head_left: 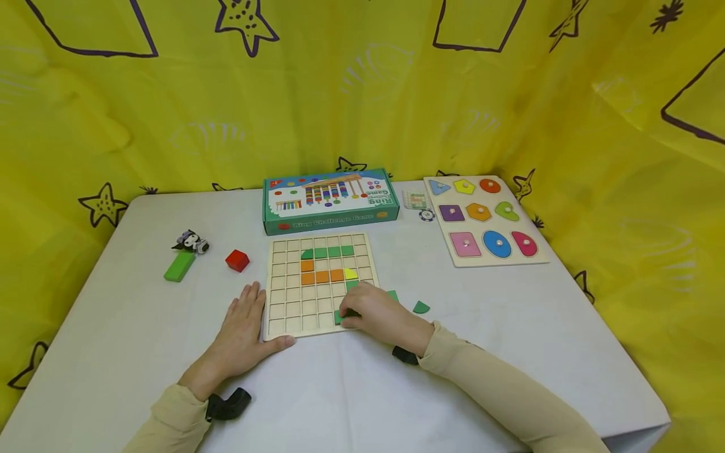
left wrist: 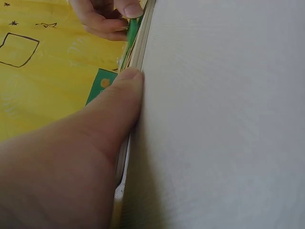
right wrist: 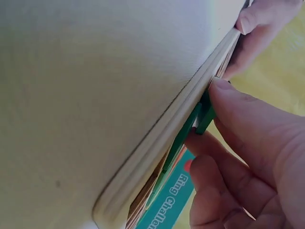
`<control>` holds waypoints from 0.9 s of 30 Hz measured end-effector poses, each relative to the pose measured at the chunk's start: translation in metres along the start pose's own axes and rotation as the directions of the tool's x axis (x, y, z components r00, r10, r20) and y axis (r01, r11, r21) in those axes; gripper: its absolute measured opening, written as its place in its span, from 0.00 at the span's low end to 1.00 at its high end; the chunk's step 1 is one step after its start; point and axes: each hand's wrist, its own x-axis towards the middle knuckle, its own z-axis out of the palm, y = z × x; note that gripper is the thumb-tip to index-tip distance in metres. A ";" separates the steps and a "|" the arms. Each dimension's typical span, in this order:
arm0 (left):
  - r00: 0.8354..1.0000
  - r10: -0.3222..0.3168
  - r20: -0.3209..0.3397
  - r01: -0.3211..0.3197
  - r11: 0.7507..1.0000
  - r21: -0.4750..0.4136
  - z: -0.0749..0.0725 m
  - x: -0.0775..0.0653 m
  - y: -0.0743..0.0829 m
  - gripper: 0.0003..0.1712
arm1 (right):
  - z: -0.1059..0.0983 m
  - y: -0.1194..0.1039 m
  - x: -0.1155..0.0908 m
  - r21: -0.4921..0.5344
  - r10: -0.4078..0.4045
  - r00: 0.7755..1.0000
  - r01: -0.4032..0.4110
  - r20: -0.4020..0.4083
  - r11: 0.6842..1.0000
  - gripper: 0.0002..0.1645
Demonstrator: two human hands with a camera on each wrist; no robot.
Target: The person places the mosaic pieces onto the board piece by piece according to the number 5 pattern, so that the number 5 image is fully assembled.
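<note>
A square wooden grid board [head_left: 279, 283] lies on the white table. My left hand [head_left: 240, 330] lies flat with spread fingers along its left edge, the thumb by the lower left corner. Between thumb and finger, my right hand [head_left: 379, 311] pinches a green tile [right wrist: 206, 114] over the lower right cells, with other green tiles [right wrist: 180, 136] beneath. Farther up the grid are a row of green tiles [head_left: 334, 251], several orange tiles [head_left: 322, 277] and a yellow rounded tile [head_left: 351, 274]. My right hand partly hides the board's lower right.
Right of the board lies a loose green quarter-round tile [head_left: 421, 307]; another green tile [head_left: 393, 294] shows behind my right hand. A game box [head_left: 331, 202], pattern card [head_left: 416, 200] and shape puzzle [head_left: 498, 220] lie behind. At left are a red block [head_left: 237, 260], green block [head_left: 179, 267] and small figure [head_left: 191, 241].
</note>
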 end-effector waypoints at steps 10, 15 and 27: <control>1.000 -0.003 -0.002 0.003 1.000 0.002 -0.001 0.002 0.000 0.64 | -0.003 0.002 0.000 -0.083 -0.077 0.997 0.076 -0.004 0.994 0.03; 1.000 -0.005 0.001 0.005 1.000 -0.004 0.000 0.001 0.001 0.64 | -0.019 0.020 -0.015 -0.019 -0.002 0.999 0.002 -0.039 1.000 0.06; 1.000 -0.011 0.011 0.011 1.000 0.005 -0.003 0.001 0.002 0.64 | -0.041 0.055 -0.065 0.057 0.282 0.959 -0.283 0.022 0.957 0.11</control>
